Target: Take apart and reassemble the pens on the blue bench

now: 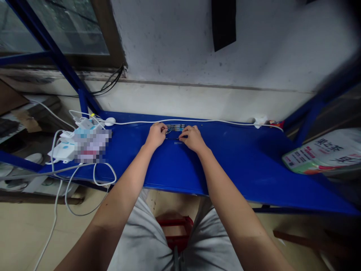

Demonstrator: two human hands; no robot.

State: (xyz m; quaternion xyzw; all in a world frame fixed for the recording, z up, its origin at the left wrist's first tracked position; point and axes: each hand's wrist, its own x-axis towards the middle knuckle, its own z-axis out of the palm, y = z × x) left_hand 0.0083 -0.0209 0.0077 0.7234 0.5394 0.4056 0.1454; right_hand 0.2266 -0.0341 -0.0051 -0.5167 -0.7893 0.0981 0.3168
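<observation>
Both hands are close together over the middle of the blue shelf (pixel 225 150). My left hand (pixel 157 134) is closed, with thumb and fingertips pinched at the left end of a thin dark rod (pixel 172 139), pen-like in shape. At its right end my right hand (pixel 194 138) pinches too, fingers curled. Just behind the fingers several slim pens (pixel 176 127) lie side by side, with clear and light blue parts. A short, thin, greyish piece (pixel 178 143) rests on the shelf in front of the rod. The fingertips partly hide what is held.
On the left are white power strips (pixel 64 148) with looping white cables (pixel 104 183). A white cord (pixel 180 121) runs along the back edge by the wall. A printed plastic package (pixel 324 150) lies at the right end. Blue frame posts (pixel 81 101) flank the shelf; a red stool (pixel 175 229) is below.
</observation>
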